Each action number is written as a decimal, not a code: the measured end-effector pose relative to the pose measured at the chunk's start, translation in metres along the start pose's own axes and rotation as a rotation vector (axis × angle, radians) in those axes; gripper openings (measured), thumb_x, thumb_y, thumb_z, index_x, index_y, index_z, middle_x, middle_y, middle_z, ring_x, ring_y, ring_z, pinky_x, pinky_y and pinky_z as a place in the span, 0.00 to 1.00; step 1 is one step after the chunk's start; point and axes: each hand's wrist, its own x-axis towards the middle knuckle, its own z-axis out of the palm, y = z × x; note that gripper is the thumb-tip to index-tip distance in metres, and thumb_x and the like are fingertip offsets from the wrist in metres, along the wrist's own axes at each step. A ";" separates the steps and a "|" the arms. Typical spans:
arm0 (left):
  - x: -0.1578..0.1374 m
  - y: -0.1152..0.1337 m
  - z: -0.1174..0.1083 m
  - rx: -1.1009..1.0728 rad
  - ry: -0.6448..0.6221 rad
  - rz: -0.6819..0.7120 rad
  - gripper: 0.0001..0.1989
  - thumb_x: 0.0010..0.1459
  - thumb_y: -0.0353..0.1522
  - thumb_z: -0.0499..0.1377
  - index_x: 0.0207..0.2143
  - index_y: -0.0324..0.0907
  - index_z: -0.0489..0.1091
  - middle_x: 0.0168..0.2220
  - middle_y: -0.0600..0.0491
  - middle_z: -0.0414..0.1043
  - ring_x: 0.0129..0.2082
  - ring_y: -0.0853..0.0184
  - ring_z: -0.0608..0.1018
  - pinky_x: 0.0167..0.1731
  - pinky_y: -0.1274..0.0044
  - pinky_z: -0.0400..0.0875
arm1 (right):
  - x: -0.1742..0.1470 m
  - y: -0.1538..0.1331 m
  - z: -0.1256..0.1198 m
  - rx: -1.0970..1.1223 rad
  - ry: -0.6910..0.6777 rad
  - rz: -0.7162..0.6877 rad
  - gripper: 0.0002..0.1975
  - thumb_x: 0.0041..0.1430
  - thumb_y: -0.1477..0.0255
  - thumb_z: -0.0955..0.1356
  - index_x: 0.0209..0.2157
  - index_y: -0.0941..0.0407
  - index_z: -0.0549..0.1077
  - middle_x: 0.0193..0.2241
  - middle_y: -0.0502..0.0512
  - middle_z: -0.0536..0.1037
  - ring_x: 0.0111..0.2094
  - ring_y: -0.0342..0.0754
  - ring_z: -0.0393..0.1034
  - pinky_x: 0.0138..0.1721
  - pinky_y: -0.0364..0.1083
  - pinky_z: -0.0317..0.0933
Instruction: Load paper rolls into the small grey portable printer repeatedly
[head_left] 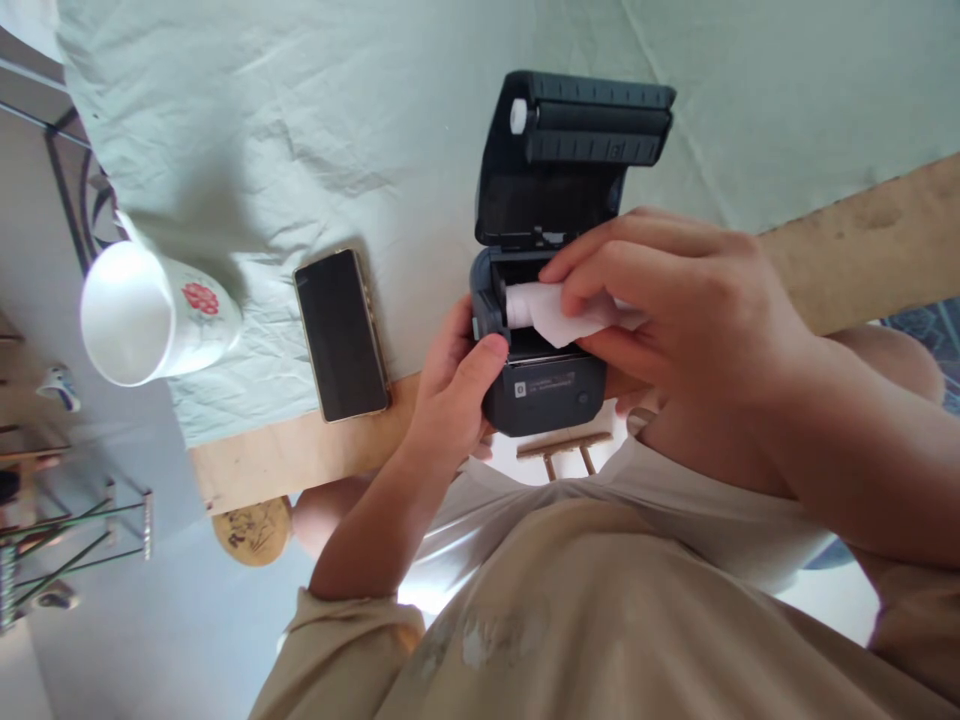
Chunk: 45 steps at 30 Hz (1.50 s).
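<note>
A dark portable receipt printer (544, 395) is held over the table's front edge, its lid (555, 205) swung up and back. My left hand (457, 385) grips the printer's left side, with the thumb on the rim of the paper bay. Inside the bay lies a small white paper roll (519, 306). The fingers of my right hand (645, 290) pinch the loose end of the paper (566, 320), which droops over the roll. My right hand covers the right part of the bay.
Left of the printer a smartphone (342, 335) lies screen up on the pale green cloth (420, 150). Farther left is a white cup (161, 310) with a red flower. The wooden table edge (277, 440) shows below the cloth, with a round stool (251, 530) beneath it.
</note>
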 end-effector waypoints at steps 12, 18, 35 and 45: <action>0.006 -0.005 0.002 -0.037 -0.003 0.137 0.21 0.60 0.45 0.69 0.48 0.40 0.78 0.38 0.50 0.80 0.32 0.67 0.82 0.26 0.83 0.77 | 0.002 0.002 -0.006 0.055 0.045 -0.052 0.04 0.62 0.77 0.67 0.37 0.55 0.67 0.35 0.50 0.75 0.37 0.43 0.68 0.37 0.46 0.62; 0.005 -0.001 0.006 -0.099 -0.029 0.034 0.21 0.58 0.45 0.70 0.47 0.42 0.76 0.32 0.53 0.79 0.24 0.67 0.80 0.18 0.82 0.72 | 0.004 -0.001 -0.008 0.181 0.145 -0.148 0.07 0.59 0.75 0.70 0.36 0.57 0.67 0.31 0.50 0.73 0.34 0.44 0.70 0.36 0.49 0.65; 0.002 -0.005 -0.005 -0.078 -0.095 0.185 0.22 0.59 0.31 0.71 0.55 0.46 0.74 0.46 0.54 0.80 0.43 0.68 0.83 0.40 0.83 0.81 | 0.000 0.002 -0.003 0.133 -0.155 -0.269 0.15 0.70 0.56 0.65 0.42 0.54 0.70 0.42 0.51 0.76 0.47 0.47 0.69 0.46 0.51 0.58; 0.004 -0.005 -0.004 -0.044 -0.089 0.174 0.26 0.57 0.33 0.72 0.57 0.47 0.71 0.47 0.53 0.79 0.40 0.68 0.83 0.37 0.82 0.81 | -0.001 0.003 -0.001 0.045 -0.119 -0.225 0.04 0.68 0.69 0.67 0.41 0.54 0.70 0.42 0.49 0.77 0.49 0.47 0.69 0.46 0.49 0.57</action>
